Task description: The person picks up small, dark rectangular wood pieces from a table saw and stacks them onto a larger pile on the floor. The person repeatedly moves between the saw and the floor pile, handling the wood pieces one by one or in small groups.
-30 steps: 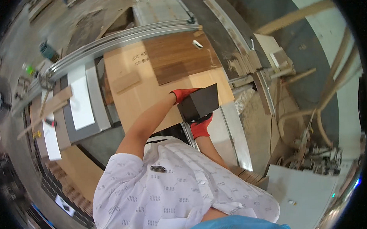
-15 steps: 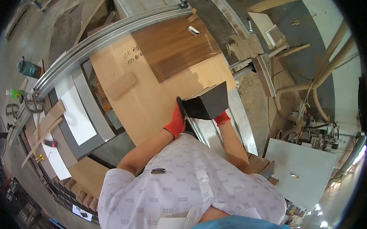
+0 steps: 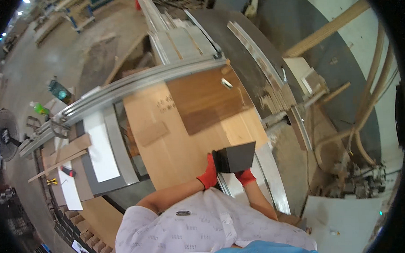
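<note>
Close in front of my body I hold a stack of black boards [image 3: 235, 157], tilted, with its dark faces toward me. My left hand [image 3: 208, 172], in a red and black glove, grips its left side. Under its right lower edge my right hand [image 3: 246, 176], also gloved in red, is closed on it; most of those fingers are hidden behind the boards. Just beyond lies a large light wood panel [image 3: 162, 142] on the saw table. On it rest a dark brown wood board [image 3: 206, 99] and a small offcut [image 3: 152, 133].
A metal fence rail [image 3: 137, 82] crosses the table's far side. To the left are white strips [image 3: 102, 149], a red-handled tool [image 3: 68, 171], a bottle [image 3: 60, 91] and a fan [image 3: 6, 135]. At right stand ducting hoses [image 3: 329, 28] and a white cabinet [image 3: 342, 224].
My view has tilted up, so the table and my hands appear lower. The black stack has turned slightly in my hands, and both hands still hold it.
</note>
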Demonstrator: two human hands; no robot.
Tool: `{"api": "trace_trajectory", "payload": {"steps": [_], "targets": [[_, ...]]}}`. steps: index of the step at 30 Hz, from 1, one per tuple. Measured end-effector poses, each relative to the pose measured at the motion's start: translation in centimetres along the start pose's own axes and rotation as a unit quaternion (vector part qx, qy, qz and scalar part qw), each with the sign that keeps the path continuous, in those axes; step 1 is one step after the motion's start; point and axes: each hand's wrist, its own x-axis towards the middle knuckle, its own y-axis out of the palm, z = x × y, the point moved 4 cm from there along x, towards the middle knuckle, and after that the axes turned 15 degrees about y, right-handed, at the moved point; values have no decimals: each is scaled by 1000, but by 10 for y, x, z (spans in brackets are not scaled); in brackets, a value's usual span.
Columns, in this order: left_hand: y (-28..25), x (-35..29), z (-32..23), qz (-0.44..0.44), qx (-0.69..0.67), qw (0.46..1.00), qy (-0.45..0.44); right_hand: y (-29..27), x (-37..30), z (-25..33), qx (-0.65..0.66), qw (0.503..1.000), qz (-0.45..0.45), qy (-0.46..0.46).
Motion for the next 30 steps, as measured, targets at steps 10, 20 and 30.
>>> {"api": "trace_trajectory", "payload": {"steps": [10, 20, 30], "targets": [[-20, 11, -12, -15, 140, 990, 23, -29, 62, -15, 36, 999, -5, 15], [8, 14, -47, 134, 275, 952, -4, -22, 12, -51, 289, 933, -187, 103], [5, 28, -50, 212, 279, 936, -19, -7, 0, -80, 485, 855, -99, 155]]}}
